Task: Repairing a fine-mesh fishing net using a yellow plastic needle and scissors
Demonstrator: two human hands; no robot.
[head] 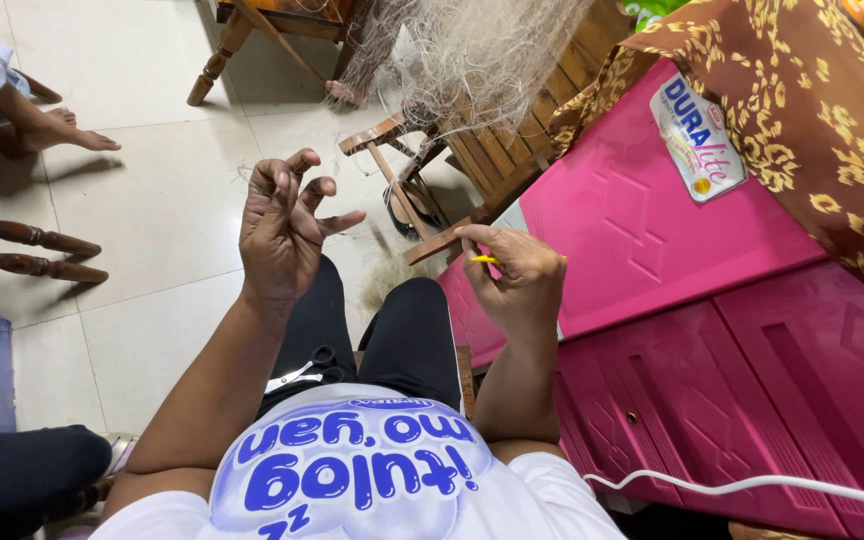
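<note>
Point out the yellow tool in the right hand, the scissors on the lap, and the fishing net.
yellow tool [485, 260], head view, on its tip showing past the fingers.
scissors [302, 372], head view, near the pivot.
fishing net [472, 45], head view, on the hanging mesh.

The right hand [517, 280] pinches a thin yellow needle [485, 260]; the left hand [282, 225] is raised with curled fingers, beside a pink plastic cabinet [672, 300]

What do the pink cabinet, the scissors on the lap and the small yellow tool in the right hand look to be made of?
Pink cabinet: likely moulded plastic, semi-gloss, with embossed panel patterns. Scissors: bright metal blades with dark, probably plastic, handles. Yellow tool, pinched in the right hand: looks like plastic, but too small to be sure.
</note>
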